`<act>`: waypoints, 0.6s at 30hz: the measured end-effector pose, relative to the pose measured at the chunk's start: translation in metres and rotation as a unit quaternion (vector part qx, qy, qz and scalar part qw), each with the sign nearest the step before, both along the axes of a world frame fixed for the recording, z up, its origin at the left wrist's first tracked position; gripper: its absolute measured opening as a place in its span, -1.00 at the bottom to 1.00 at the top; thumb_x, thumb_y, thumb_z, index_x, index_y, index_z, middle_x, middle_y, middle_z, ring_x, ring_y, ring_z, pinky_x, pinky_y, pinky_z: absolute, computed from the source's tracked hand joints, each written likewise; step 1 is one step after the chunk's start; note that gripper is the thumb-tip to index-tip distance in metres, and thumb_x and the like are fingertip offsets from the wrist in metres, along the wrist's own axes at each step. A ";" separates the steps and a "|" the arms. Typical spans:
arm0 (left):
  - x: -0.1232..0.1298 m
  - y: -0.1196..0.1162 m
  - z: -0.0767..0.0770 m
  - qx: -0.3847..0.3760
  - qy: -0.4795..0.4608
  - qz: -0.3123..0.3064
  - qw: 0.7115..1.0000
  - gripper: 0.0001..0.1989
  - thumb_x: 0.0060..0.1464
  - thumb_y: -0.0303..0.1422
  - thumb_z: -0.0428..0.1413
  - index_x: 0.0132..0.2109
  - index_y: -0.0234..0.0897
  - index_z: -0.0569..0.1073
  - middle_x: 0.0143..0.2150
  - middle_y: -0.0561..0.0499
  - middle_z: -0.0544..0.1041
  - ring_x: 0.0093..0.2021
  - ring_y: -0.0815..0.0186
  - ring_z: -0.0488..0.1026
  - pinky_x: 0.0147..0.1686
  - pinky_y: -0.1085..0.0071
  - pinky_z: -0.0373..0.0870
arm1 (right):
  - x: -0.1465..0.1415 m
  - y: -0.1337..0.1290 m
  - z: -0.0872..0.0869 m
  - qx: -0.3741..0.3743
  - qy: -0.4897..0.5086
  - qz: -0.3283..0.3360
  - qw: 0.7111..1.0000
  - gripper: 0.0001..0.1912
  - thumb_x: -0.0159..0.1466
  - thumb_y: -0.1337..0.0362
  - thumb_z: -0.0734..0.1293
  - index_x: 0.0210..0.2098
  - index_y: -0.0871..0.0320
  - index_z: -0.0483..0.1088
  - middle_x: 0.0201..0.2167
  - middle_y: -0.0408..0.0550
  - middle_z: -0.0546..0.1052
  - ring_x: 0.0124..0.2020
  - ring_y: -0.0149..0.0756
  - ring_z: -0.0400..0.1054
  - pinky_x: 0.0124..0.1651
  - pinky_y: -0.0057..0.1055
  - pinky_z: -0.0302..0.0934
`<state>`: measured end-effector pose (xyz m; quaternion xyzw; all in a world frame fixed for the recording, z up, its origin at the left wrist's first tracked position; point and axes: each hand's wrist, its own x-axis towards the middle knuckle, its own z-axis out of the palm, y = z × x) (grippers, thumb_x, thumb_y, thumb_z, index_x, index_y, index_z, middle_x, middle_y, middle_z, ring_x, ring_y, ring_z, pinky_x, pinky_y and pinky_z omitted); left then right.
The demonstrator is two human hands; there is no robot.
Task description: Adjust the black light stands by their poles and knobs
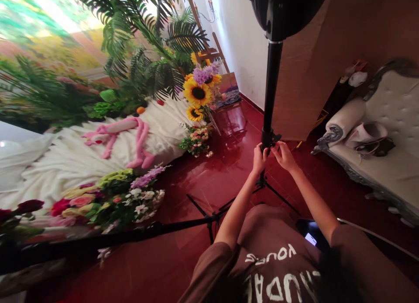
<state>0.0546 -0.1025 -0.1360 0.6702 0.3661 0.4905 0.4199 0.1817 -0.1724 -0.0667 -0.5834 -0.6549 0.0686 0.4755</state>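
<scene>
A black light stand rises in front of me, with a large dark lamp head at its top. My left hand is wrapped round the pole just below its collar. At the right side of that collar, my right hand has its fingers closed at a small black knob. The stand's thin legs spread over the red floor below my hands.
A second black stand crosses low from the left, its legs near the first stand's. Left are a white draped bed, a pink plush toy and flowers. A white sofa stands right.
</scene>
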 end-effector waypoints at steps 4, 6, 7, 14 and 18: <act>0.001 -0.001 -0.001 -0.008 0.004 0.007 1.000 -0.53 0.26 -0.03 -0.07 0.13 -0.26 0.31 0.00 -0.20 0.42 0.04 0.16 0.37 0.10 0.18 0.28 | 0.000 -0.011 -0.017 -0.016 -0.012 -0.007 1.000 -0.54 0.42 0.03 0.11 0.22 0.07 0.23 0.17 0.13 0.39 0.24 -0.12 0.24 0.31 -0.03 0.10; 0.001 0.000 -0.001 -0.006 0.003 0.009 1.000 -0.52 0.26 -0.02 -0.07 0.13 -0.27 0.31 0.00 -0.21 0.42 0.04 0.16 0.37 0.10 0.18 0.28 | -0.001 -0.007 -0.024 -0.026 -0.015 -0.012 0.999 -0.51 0.42 0.01 0.09 0.24 0.06 0.21 0.20 0.12 0.37 0.28 -0.11 0.21 0.32 -0.01 0.08; 0.001 0.000 -0.002 -0.004 0.003 0.008 1.000 -0.51 0.26 -0.01 -0.08 0.13 -0.28 0.31 0.00 -0.22 0.42 0.04 0.15 0.37 0.10 0.18 0.28 | -0.001 -0.003 -0.027 -0.029 -0.016 -0.015 0.999 -0.50 0.42 -0.01 0.08 0.24 0.07 0.21 0.21 0.12 0.37 0.29 -0.10 0.20 0.32 0.01 0.08; 0.001 0.003 -0.003 -0.003 0.013 0.004 1.000 -0.47 0.24 0.02 -0.08 0.12 -0.30 0.32 -0.02 -0.23 0.43 0.04 0.13 0.37 0.09 0.14 0.29 | 0.013 0.027 -0.040 -0.038 -0.005 -0.024 0.999 -0.44 0.43 -0.07 -0.03 0.12 0.11 0.33 0.09 0.16 0.46 0.17 -0.09 0.31 0.25 -0.02 0.15; 0.001 0.003 -0.003 -0.001 0.006 0.007 1.000 -0.49 0.24 0.01 -0.07 0.11 -0.28 0.33 -0.03 -0.21 0.43 0.03 0.14 0.37 0.09 0.15 0.29 | 0.023 0.035 -0.040 -0.065 0.011 -0.035 0.997 -0.39 0.42 -0.11 -0.06 0.07 0.13 0.37 -0.02 0.16 0.51 0.06 -0.07 0.37 0.19 -0.03 0.19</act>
